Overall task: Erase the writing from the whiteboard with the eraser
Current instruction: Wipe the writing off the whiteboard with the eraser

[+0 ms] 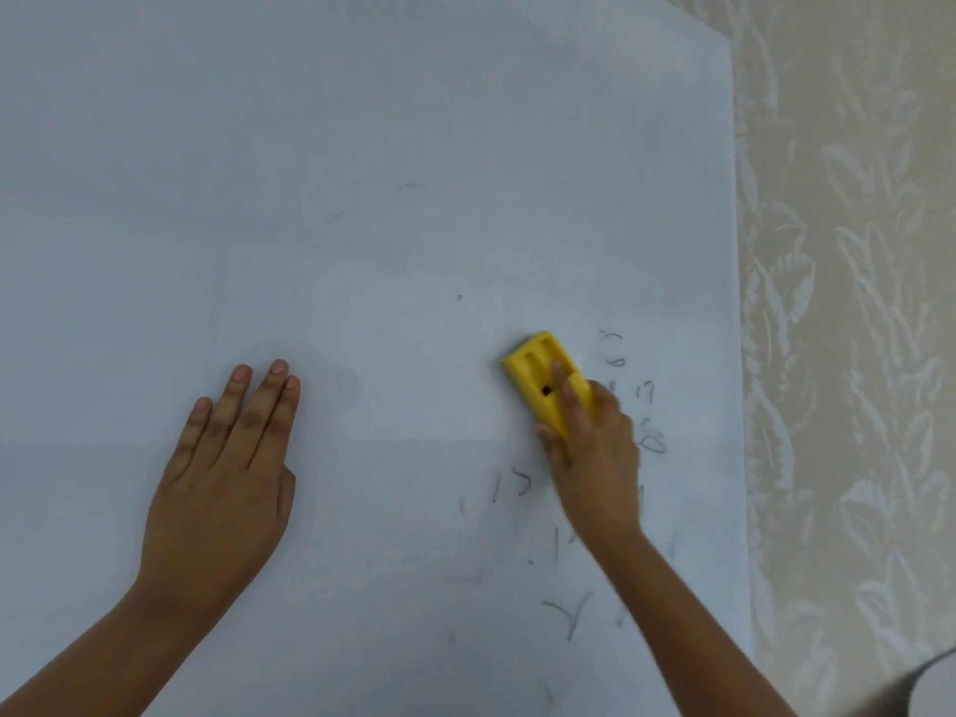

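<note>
A: Status on the hands?

B: Right hand [595, 447] is closed round the eraser [546, 377], index finger laid along its back, thumb on the near side edge. Left hand [227, 468] is open and flat, fingers together, palm pressed on the whiteboard [362, 147]. Holds nothing.

A: Where's the eraser sitting?

B: Face down on the board, right of centre, tilted, just beside the remaining writing [644, 406] near the right edge. More faint strokes lie below the hand.

A: Handling?

B: Yellow moulded plastic block, rounded corners, ribbed grooves on the back, small dark hole mid-body. Looks light and rigid; one hand covers it easily. Pad underneath not visible, presumably soft felt. Best grip is what's shown: pinch the long sides, finger on top for downward pressure.

A: The board?

B: Smooth, pale, low-gloss, more like a thin sheet. Probably slick, so it could slide or flex; the flat left hand likely pins it. It lies on a cream leaf-patterned cloth [848, 354], which looks textured and soft.

A: Progress?

B: Most of the surface is clean. Ghost marks and a few digits left on the right side.
</note>
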{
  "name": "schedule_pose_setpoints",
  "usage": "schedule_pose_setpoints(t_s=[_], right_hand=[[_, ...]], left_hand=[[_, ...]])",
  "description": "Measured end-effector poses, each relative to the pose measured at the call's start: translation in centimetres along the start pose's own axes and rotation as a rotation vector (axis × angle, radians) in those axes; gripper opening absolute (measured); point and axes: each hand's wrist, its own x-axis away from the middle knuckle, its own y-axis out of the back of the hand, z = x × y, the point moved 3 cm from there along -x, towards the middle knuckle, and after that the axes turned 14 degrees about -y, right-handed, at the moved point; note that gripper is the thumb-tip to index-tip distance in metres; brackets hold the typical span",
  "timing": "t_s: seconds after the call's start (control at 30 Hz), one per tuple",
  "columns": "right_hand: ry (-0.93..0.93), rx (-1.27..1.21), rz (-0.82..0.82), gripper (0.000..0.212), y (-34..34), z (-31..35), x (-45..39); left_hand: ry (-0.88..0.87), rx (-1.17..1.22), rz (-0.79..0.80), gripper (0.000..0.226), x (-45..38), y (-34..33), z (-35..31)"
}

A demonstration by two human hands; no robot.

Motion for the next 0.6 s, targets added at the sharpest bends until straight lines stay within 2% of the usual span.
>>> schedule_pose_setpoints(t_s=[0.13, 0.2, 0.3, 0.37, 0.53, 0.6], right_hand=[[-0.351, -0.063, -0.024, 0.062, 1.2, -4.2, -5.7], [-0.336, -0.079, -0.023, 0.061, 1.0, -3.4, -6.8], [-0.092, -0.059, -0.043, 0.062, 0.3, -2.2, -4.5], [-0.013, -0.024, -0.042, 0.063, 0.2, -3.9, -2.6], [-0.338, -0.061, -0.037, 0.062, 1.2, -8.0, -6.1], [-0.319, -0.057, -0.04, 0.061, 1.1, -6.4, -7.0]], left_hand=[[0.001, 0.0, -0.001, 0.057, 0.1, 0.0, -0.1], [0.0, 0.0, -0.002, 0.057, 0.0, -0.1, 0.0], [0.003, 0.0, -0.007, 0.056, 0.0, -0.1, 0.0], [0.003, 0.002, -0.002, 0.056, -0.1, -0.1, -0.1], [0.008, 0.007, -0.003, 0.057, 0.0, 0.0, -0.2], [0.004, 0.008, -0.008, 0.056, 0.0, 0.0, -0.2]])
